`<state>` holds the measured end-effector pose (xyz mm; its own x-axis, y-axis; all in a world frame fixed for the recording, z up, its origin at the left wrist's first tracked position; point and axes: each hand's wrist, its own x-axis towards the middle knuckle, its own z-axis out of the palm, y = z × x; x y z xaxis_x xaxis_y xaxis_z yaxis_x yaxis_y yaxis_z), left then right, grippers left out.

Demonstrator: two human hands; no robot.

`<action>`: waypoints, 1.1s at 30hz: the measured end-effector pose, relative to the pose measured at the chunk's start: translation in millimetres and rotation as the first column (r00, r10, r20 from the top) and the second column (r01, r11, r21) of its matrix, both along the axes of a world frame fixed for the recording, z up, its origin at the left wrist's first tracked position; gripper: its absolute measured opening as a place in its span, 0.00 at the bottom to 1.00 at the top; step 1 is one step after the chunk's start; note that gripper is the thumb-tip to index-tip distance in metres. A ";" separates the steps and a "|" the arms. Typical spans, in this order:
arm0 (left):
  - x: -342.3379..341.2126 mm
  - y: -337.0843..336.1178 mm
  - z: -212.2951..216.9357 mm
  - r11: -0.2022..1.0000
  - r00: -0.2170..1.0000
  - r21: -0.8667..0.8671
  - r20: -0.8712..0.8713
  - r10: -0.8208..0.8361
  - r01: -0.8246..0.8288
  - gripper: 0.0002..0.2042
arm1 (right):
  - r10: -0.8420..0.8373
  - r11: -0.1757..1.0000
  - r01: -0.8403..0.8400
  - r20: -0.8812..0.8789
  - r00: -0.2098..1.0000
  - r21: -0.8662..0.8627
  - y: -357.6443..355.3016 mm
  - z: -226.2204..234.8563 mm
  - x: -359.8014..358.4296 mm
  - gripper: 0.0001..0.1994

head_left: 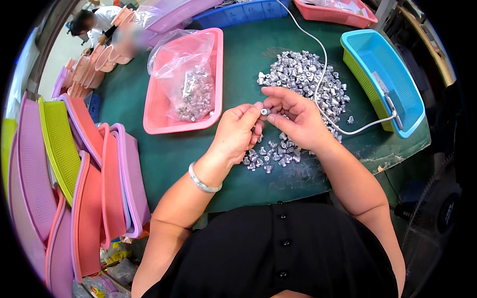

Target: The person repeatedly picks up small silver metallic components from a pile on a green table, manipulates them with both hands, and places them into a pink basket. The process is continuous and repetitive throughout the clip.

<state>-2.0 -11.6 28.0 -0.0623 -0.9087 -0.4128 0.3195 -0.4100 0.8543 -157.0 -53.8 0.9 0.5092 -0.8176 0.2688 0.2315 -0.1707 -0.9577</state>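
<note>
My left hand [237,130] pinches a small silvery metal part [264,112] with a round hole facing up, its thumb lying along the near edge. From the other side my right hand [300,118] meets it, thumb and curled fingertips at the same part. Both hands hover over the near side of a pile of similar grey metal parts [328,94] on a green tabletop [238,59]. Several loose parts [268,158] lie scattered below the hands. A pale bangle [198,180] circles my left wrist.
A pink basket [149,107] holds a clear bag of metal parts [195,94]. A blue basket inside a green one [365,74] stands right, a white cable [325,64] crossing the pile to it. Stacked baskets [89,208] crowd the left; a person [97,22] works far left.
</note>
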 end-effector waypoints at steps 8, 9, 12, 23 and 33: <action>-4.7 -1.5 -2.5 0.995 0.988 -0.101 0.150 0.040 -0.025 0.13 | -0.018 0.989 0.015 0.022 1.000 0.144 0.3 -0.3 1.7 0.20; -3.3 -0.7 -2.1 0.995 0.989 -0.098 0.145 0.040 -0.026 0.14 | -0.018 0.988 0.014 0.029 0.999 0.151 0.6 -0.8 2.1 0.21; -1.1 1.6 -5.6 0.988 0.989 -0.143 0.125 0.073 -0.055 0.12 | -0.024 0.988 0.020 0.020 1.000 0.154 1.1 -2.2 2.5 0.21; 2.6 -0.8 -17.3 0.942 0.930 -0.334 0.354 0.095 0.031 0.06 | 0.037 0.988 -0.013 -0.152 0.988 0.156 -1.3 1.2 -1.7 0.22; 1.3 0.7 -16.3 0.976 0.973 -0.215 0.218 0.079 -0.031 0.07 | -0.009 1.000 0.010 -0.206 0.979 0.005 -1.6 -3.6 -1.7 0.23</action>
